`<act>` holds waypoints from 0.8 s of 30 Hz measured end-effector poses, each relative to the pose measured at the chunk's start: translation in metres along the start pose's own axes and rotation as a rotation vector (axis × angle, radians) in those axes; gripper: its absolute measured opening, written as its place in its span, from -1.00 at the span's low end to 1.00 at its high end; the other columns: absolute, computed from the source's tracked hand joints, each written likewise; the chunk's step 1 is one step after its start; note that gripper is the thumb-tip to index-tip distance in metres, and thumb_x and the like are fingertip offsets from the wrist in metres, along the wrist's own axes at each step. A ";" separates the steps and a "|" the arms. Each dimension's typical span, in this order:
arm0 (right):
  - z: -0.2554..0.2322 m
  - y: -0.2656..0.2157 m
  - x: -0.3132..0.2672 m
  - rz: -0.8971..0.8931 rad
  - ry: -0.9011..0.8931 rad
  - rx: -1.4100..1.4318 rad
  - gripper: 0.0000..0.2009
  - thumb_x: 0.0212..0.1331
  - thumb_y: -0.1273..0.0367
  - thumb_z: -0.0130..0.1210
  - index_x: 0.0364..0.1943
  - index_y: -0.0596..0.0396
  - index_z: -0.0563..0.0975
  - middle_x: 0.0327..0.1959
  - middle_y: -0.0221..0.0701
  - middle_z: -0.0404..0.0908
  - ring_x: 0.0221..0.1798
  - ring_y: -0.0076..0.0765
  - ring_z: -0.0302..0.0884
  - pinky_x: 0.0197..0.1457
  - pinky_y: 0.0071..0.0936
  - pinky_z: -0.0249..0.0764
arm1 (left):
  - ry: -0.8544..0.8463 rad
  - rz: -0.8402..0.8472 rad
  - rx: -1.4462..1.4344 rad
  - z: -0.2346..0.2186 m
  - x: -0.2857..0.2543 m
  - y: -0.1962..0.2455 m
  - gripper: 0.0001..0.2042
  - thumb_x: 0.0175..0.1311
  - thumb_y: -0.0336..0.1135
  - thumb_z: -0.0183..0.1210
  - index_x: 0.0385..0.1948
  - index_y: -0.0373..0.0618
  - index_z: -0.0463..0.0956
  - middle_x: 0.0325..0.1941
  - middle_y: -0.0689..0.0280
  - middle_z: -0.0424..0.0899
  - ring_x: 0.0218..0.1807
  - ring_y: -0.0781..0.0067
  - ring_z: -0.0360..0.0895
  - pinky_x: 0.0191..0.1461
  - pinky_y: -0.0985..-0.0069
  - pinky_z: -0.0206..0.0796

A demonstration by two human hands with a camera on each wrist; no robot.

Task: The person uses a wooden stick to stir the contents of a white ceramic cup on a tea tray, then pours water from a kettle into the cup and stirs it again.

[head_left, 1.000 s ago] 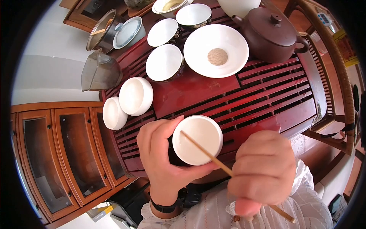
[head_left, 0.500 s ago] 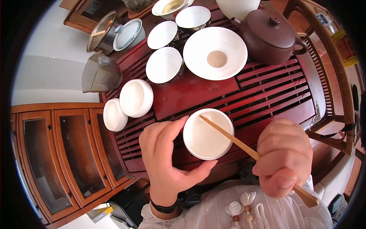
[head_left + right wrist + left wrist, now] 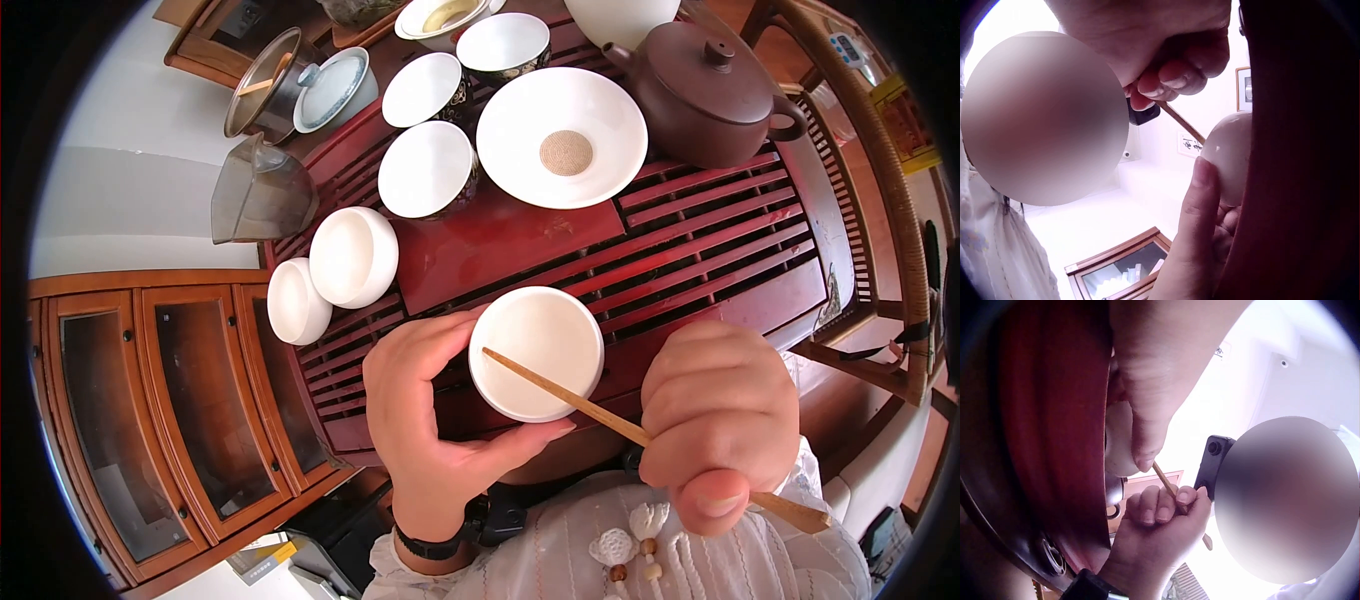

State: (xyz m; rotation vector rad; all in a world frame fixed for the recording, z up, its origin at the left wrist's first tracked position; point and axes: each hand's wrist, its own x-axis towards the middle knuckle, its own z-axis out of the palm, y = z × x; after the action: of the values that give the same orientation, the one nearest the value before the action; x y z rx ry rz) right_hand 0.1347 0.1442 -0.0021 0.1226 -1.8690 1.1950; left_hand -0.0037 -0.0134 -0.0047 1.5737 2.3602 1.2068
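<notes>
Head view showing bright, even light, edges bowing, corners going black; left wrist view blowing out white at center; right wrist right side staying dark.

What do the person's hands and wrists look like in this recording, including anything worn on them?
The left hand and right hand are bare, with no gloves or rings showing. The left wrist has a black strap with a small black device. Something black is also worn on the right wrist. Whitish sleeves reach toward both wrists.
</notes>
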 end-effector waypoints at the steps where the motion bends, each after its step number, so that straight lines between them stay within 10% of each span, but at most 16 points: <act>1: 0.000 0.000 0.000 0.007 -0.008 0.013 -0.53 0.45 0.12 -0.22 -0.62 0.02 0.44 -0.75 -0.51 0.37 -0.76 -0.41 0.33 -0.67 -0.49 0.19 | -0.022 0.012 0.017 -0.001 -0.001 -0.001 -0.16 -0.42 -0.13 0.62 0.04 -0.26 0.41 0.07 0.16 0.49 0.08 0.28 0.47 0.18 0.35 0.31; 24: -0.003 0.001 -0.006 -0.104 -0.069 -0.138 -0.50 0.46 0.01 -0.21 -0.51 0.07 0.47 -0.67 -0.48 0.39 -0.69 -0.42 0.34 -0.67 -0.53 0.19 | 0.028 0.012 0.129 0.001 0.004 0.004 -0.17 -0.45 0.02 0.59 0.02 -0.17 0.53 -0.04 0.29 0.66 -0.04 0.23 0.54 0.14 0.28 0.25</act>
State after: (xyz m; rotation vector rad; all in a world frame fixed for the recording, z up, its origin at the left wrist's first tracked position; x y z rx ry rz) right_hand 0.1393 0.1450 -0.0068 0.1840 -1.9746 0.9994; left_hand -0.0022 -0.0091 -0.0015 1.6205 2.4967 1.1063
